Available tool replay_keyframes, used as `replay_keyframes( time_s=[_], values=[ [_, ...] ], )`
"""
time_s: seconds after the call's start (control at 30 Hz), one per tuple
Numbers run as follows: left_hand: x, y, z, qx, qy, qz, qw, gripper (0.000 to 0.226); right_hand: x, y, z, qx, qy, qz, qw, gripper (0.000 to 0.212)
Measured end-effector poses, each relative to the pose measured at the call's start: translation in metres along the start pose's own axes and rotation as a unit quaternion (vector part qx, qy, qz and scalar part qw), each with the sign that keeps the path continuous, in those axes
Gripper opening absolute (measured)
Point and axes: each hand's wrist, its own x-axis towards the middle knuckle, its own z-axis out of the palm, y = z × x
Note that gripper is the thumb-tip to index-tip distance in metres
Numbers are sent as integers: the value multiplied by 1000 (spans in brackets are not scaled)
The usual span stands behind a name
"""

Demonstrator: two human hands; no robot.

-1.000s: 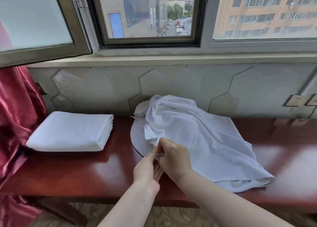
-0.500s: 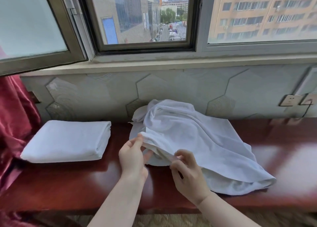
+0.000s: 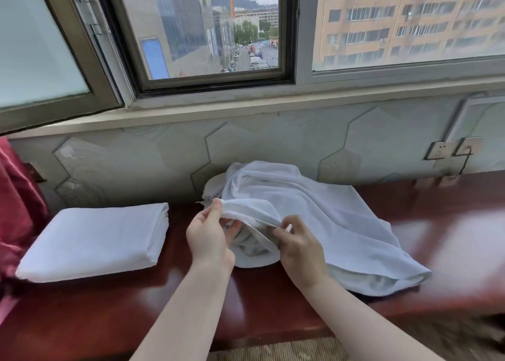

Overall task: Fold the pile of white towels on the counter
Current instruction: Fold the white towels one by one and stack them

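A crumpled white towel [image 3: 322, 218] lies heaped on the dark red counter [image 3: 273, 300], against the wall below the window. My left hand [image 3: 209, 235] pinches the towel's near hem at its left end, lifted a little off the counter. My right hand [image 3: 299, 247] pinches the same hem a short way to the right. The lifted edge arches between the two hands, and more white cloth shows underneath it. A folded white towel [image 3: 98, 240] rests flat on the counter to the left.
A red curtain [image 3: 16, 210] hangs at the far left, beside the folded towel. Wall sockets [image 3: 451, 150] with a cable sit at the right above the counter. A patterned floor [image 3: 273, 352] shows below the counter's front edge.
My hands were together on one spot of the hem; they have since slid apart along it and lifted it. The view has tilted upward a little.
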Motion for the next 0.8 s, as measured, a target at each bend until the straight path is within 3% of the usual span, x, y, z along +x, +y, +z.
replay_keyframes(
  time_s=[0.13, 0.23, 0.37, 0.53, 0.7, 0.8],
  values=[
    [6, 6, 2, -30, -4, 7, 1000, 14, -5, -8, -3, 110, -71, 16, 991, 12],
    [8, 5, 0, -32, 4, 3, 999, 13, -13, -7, -8, 142, -122, 23, 982, 15],
    [10, 2, -7, -37, 18, -15, 999, 13, -20, 1, 0, 26, -125, 26, 992, 21],
    [30, -4, -38, -60, 104, -50, 991, 14, -28, 16, 10, -159, -238, 14, 958, 22],
    [65, -18, -102, -88, 207, -75, 971, 15, -54, 22, 20, -168, -275, -17, 947, 31],
    [71, -45, -126, -120, 204, -174, 956, 16, -64, 22, 28, -163, -313, -38, 935, 33]
  ],
)
